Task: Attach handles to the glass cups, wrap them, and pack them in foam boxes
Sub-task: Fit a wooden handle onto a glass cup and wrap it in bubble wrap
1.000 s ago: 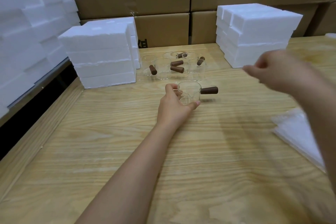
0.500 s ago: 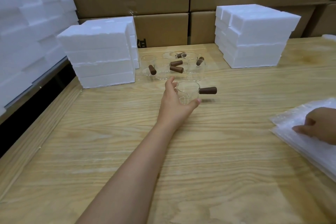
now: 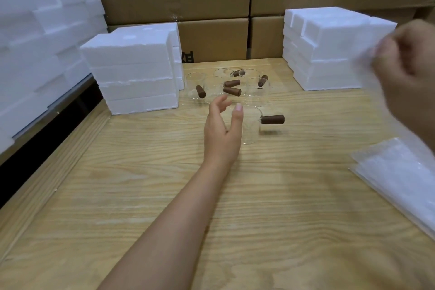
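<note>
A glass cup point(image 3: 253, 125), its wooden handle point(image 3: 272, 119) pointing right, is standing mid-table, apart from the handled cups point(image 3: 256, 92) clustered farther back, likely as the next to be wrapped. The left hand point(image 3: 222, 129) is resting beside it, fingers loose and gripping nothing, thumb seemingly steadying the glass. The right hand point(image 3: 409, 73), raised at far right, is pinching a blurred translucent wrapping sheet point(image 3: 362, 63) above the sheet stack point(image 3: 400, 176) — foam boxes point(image 3: 134, 73) are flanking the cups.
</note>
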{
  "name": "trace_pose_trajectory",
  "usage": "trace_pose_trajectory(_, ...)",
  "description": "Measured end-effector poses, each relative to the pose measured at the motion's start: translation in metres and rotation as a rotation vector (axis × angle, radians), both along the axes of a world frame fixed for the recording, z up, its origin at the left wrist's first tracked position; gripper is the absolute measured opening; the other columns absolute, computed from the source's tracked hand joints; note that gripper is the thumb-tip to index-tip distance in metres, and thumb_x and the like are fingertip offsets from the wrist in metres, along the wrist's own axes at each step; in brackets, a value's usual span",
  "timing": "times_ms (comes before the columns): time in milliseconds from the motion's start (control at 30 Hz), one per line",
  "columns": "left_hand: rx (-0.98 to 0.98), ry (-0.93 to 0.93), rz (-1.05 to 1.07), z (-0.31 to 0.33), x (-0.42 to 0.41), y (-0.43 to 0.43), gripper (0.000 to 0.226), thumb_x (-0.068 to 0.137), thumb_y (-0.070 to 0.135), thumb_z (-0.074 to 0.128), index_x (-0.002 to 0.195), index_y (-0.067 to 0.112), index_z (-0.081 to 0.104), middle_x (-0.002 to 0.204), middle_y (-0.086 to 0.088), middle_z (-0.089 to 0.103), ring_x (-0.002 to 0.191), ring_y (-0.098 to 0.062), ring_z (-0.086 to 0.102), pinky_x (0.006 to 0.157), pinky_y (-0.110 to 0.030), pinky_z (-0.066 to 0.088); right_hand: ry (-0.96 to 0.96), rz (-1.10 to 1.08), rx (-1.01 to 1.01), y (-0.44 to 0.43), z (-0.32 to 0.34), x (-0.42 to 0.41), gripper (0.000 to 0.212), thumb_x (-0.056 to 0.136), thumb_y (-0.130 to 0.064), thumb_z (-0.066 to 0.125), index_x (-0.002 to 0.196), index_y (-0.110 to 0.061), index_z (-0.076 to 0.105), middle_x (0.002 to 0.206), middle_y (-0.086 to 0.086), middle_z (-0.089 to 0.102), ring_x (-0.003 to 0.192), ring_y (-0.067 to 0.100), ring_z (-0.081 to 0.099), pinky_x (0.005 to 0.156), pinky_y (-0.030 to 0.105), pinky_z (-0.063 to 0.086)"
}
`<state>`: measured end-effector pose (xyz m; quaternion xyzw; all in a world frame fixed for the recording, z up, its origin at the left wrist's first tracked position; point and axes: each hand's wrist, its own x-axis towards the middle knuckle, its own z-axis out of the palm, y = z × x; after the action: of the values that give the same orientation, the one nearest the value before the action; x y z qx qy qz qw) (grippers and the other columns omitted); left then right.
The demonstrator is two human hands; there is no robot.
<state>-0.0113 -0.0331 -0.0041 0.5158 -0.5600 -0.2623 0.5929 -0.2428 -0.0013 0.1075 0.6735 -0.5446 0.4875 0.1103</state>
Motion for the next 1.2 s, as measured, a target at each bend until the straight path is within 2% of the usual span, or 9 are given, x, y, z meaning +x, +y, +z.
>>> trace_pose_trajectory(100,-0.101,-0.02,0.022,0.001,-0.002,0.003,0.042,0.092,0.044,0.045,0.131,0.028,0.041,0.122,0.012,0.054,0.115,0.005,0.048,0.097,-0.015,0.036,-0.069,0.289,0.063,0.005,-0.008,0.042,0.014,0.096,-0.031,0.041,0.086,-0.026,0.049,0.073,-0.007,0.057,0.064,0.006,0.052,0.06,0.012,0.038)
trace_pose_trajectory(167,-0.157,-0.029,0.014,0.001,-0.002,0.005,0.046,0.092,0.038,0.05,0.135,0.03,0.033,0.131,0.007,0.05,0.126,-0.002,0.044,0.106,-0.022,0.033,-0.105,0.436,0.126,0.004,-0.018,0.056,0.011,0.096,-0.024,0.048,0.086,-0.021,0.05,0.078,-0.013,0.058,0.072,-0.003,0.055,0.066,0.008,0.039)
trace_pose_trajectory(300,-0.162,-0.026,-0.002,-0.001,0.0,0.005,0.071,0.089,0.024,0.057,0.147,0.026,0.016,0.144,0.008,0.037,0.136,-0.005,0.033,0.116,-0.045,0.025,-0.247,0.613,0.281,0.002,-0.047,0.064,0.011,0.092,-0.016,0.057,0.082,-0.02,0.054,0.089,0.01,0.069,0.089,0.02,0.067,0.082,0.035,0.052)
trace_pose_trajectory(400,-0.131,0.009,-0.014,-0.002,0.003,0.002,0.078,0.084,0.012,0.054,0.15,0.021,0.015,0.14,0.018,0.037,0.134,0.004,0.029,0.117,-0.049,0.02,-0.311,0.7,0.35,0.003,-0.058,0.062,0.007,0.088,-0.018,0.059,0.082,-0.015,0.058,0.085,0.007,0.07,0.087,0.018,0.068,0.077,0.028,0.052)
trace_pose_trajectory(533,-0.153,-0.014,0.022,0.001,0.002,0.003,0.063,0.086,0.002,0.054,0.137,0.031,0.031,0.12,0.01,0.056,0.127,-0.018,0.045,0.112,-0.052,0.027,-0.363,0.736,0.387,0.003,-0.063,0.055,0.012,0.089,0.001,0.06,0.083,-0.01,0.061,0.081,-0.004,0.07,0.077,0.005,0.066,0.07,0.015,0.048)
trace_pose_trajectory(667,-0.248,-0.113,0.065,0.003,0.003,0.004,0.045,0.085,-0.002,0.055,0.122,0.023,0.053,0.097,0.014,0.056,0.107,-0.021,0.055,0.105,-0.054,0.035,-0.386,0.718,0.42,0.0,-0.067,0.05,0.03,0.088,0.006,0.059,0.092,-0.023,0.065,0.081,-0.019,0.065,0.082,0.001,0.061,0.077,0.013,0.046)
trace_pose_trajectory(900,-0.352,-0.099,-0.021,0.007,0.001,0.012,0.006,0.084,0.024,0.047,0.084,0.024,0.053,0.115,0.0,0.053,0.119,-0.014,0.047,0.105,-0.039,0.035,-0.295,0.623,0.428,0.002,-0.068,0.05,0.031,0.087,0.004,0.061,0.086,-0.026,0.067,0.08,-0.018,0.057,0.076,0.0,0.054,0.072,0.008,0.039)
trace_pose_trajectory(1100,-0.385,-0.342,-0.033,0.002,-0.002,0.011,0.024,0.072,0.006,0.063,0.094,0.01,0.071,0.14,-0.01,0.042,0.133,-0.014,0.034,0.114,-0.041,0.025,-0.537,0.696,0.41,0.004,-0.063,0.048,0.028,0.084,0.009,0.058,0.074,-0.018,0.055,0.07,-0.009,0.054,0.069,0.015,0.051,0.069,0.023,0.044)
trace_pose_trajectory(1200,-0.409,-0.368,-0.002,0.003,-0.004,0.012,0.041,0.066,-0.005,0.057,0.104,0.005,0.069,0.118,-0.011,0.059,0.115,-0.021,0.053,0.104,-0.048,0.038,-0.624,0.761,0.445,0.002,-0.061,0.048,0.028,0.08,0.017,0.052,0.072,-0.011,0.052,0.073,0.003,0.053,0.07,0.016,0.058,0.078,0.033,0.05)
